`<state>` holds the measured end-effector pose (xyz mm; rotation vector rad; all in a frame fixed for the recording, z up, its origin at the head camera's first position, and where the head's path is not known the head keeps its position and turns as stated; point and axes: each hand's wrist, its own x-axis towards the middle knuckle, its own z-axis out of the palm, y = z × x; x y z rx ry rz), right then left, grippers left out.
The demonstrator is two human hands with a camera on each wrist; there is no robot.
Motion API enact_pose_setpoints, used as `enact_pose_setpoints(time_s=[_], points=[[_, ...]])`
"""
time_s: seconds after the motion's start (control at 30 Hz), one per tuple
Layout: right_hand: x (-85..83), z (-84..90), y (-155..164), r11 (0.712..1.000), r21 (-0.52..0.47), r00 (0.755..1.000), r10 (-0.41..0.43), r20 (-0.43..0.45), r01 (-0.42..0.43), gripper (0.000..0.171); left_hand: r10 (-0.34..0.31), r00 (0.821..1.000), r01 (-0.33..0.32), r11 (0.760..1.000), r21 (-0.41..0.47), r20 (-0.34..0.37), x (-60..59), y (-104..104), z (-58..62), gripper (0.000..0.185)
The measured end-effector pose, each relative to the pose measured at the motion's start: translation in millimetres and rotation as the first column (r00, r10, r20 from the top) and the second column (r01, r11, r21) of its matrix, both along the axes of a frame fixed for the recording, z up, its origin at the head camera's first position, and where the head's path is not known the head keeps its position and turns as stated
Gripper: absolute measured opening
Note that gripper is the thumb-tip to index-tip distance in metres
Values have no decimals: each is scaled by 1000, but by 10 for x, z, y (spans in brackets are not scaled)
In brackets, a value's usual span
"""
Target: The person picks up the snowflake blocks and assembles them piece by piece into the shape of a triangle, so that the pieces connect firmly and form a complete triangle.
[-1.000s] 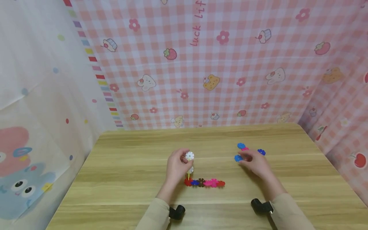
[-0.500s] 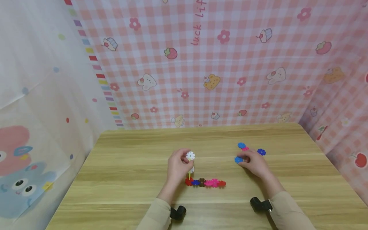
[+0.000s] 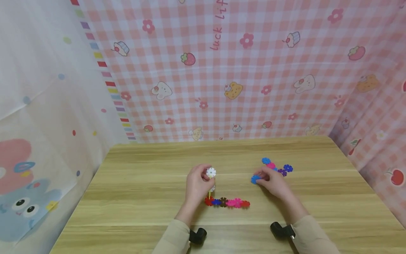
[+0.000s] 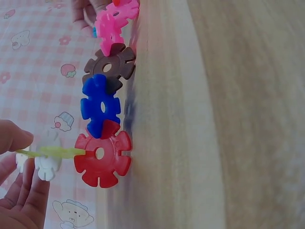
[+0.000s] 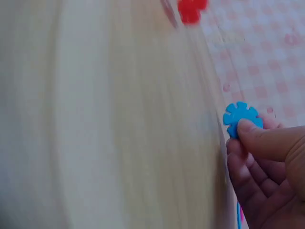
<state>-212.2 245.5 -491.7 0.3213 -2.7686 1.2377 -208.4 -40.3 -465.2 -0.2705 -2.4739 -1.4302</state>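
Observation:
Pinched between my right thumb and fingers is a light blue snowflake disc (image 5: 235, 114), held by its edge. My right hand (image 3: 275, 182) is to the right of the middle of the table. My left hand (image 3: 196, 184) grips the upper part of an upright branch made of white discs (image 3: 211, 172) and a yellow-green disc (image 4: 66, 152). That branch slots into a red disc (image 4: 114, 162) at the left end of a joined row. From there the row runs right through a blue disc (image 4: 102, 106), a brown disc (image 3: 223, 202), pink discs (image 3: 237, 203) and another red disc (image 3: 245, 204).
Behind the right hand lie more discs: a light blue one (image 3: 265, 161), a pink one (image 3: 271, 165), a purple one (image 3: 282, 172) and a dark blue one (image 3: 288, 168). Patterned cloth (image 3: 190, 77) hangs behind the wooden table (image 3: 142, 211).
My right hand has picked the light blue disc from the group at the right and moved it left and nearer, uncovering the purple disc. The left hand keeps its grip, almost still.

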Motion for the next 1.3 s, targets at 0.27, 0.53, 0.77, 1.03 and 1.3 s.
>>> enact_pose_setpoints(time_s=[0.27,0.53,0.77,1.03,1.3], points=[[25,152,-447,994,-106,998,44,46,-39,11,8,1000,-9,999,-49,-10,2,22,10,40],[19,315,-810,989,-149,1000,17,25,-13,6,21,999,-23,998,-59,-41,-19,43,-16,39],[-32,321,-964,984,-175,999,-34,8,35,8,23,999,-24,998,-54,-32,-12,48,-15,39],[-64,293,-1052,979,-203,999,-31,-18,27,5,5,999,-7,999,-39,-44,-8,63,-30,38],[-56,269,-1084,969,-241,998,-55,-10,51,9,14,1000,-15,1000,-21,-22,-5,68,-21,38]])
